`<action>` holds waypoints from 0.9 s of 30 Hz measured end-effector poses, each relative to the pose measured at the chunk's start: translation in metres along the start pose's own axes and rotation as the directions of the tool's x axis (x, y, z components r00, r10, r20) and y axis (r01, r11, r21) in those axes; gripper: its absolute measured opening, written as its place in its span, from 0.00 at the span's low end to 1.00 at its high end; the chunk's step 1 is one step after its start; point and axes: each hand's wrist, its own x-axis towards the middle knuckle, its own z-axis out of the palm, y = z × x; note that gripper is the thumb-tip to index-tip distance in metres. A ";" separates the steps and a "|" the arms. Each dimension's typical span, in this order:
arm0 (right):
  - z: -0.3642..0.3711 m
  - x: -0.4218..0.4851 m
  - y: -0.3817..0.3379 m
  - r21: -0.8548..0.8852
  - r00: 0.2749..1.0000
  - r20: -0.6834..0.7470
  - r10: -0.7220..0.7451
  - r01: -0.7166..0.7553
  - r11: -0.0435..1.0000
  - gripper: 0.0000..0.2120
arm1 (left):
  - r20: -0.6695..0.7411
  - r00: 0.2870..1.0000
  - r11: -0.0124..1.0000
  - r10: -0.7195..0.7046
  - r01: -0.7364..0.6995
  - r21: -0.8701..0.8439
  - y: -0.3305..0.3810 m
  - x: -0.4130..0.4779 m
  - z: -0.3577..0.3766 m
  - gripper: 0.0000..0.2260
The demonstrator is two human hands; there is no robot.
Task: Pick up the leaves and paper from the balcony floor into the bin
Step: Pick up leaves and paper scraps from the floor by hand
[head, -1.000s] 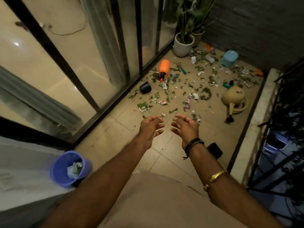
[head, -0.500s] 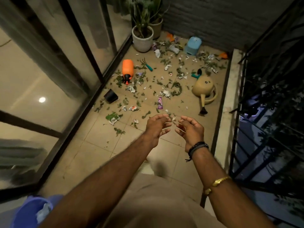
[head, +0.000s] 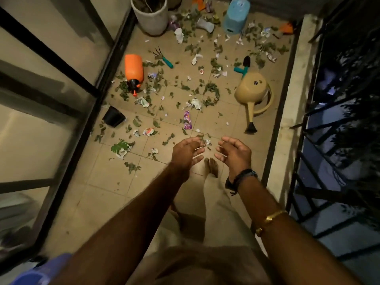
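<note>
Green leaves and crumpled paper scraps lie scattered over the tiled balcony floor. A purple wrapper lies near the middle, and a leaf on white paper lies to the left. My left hand and my right hand are stretched out side by side above the nearest litter, fingers loosely curled, holding nothing. A rim of the purple-blue bin shows at the bottom left corner.
An orange spray bottle, a tipped black pot, a beige watering can, a blue stool, hand tools and a white planter stand among the litter. Glass doors line the left, a railing the right. My bare foot shows below my hands.
The view has moved forward and tilted down, so the litter is closer and the bin has slid to the bottom corner. Both hands stay out in front, empty.
</note>
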 end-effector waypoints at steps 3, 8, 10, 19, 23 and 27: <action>0.001 0.071 0.007 -0.111 0.999 0.037 -0.008 0.012 0.994 0.08 | -0.045 0.999 0.995 -0.023 0.018 -0.102 -0.012 0.060 0.020 0.10; 0.014 0.200 0.061 -0.164 0.993 0.065 0.094 -0.083 0.983 0.10 | -0.164 0.982 0.979 -0.091 0.058 -0.196 -0.062 0.183 0.029 0.13; 0.019 0.237 0.089 -0.150 0.986 0.071 0.150 -0.138 0.979 0.11 | -0.199 0.974 0.966 -0.103 0.051 -0.252 -0.080 0.222 0.026 0.13; 0.017 0.469 0.280 -0.541 0.989 0.143 0.023 0.059 0.839 0.15 | -0.259 0.959 0.935 -0.114 0.016 -0.356 -0.242 0.442 -0.025 0.14; 0.013 0.536 0.341 -0.882 0.930 0.327 -0.166 0.364 0.299 0.20 | -0.204 0.976 0.920 -0.073 -0.013 -0.391 -0.293 0.497 -0.039 0.17; 0.016 0.565 0.372 -0.849 0.828 0.528 -0.187 0.515 -0.120 0.46 | -0.156 0.988 0.903 0.000 -0.068 -0.425 -0.317 0.528 -0.047 0.14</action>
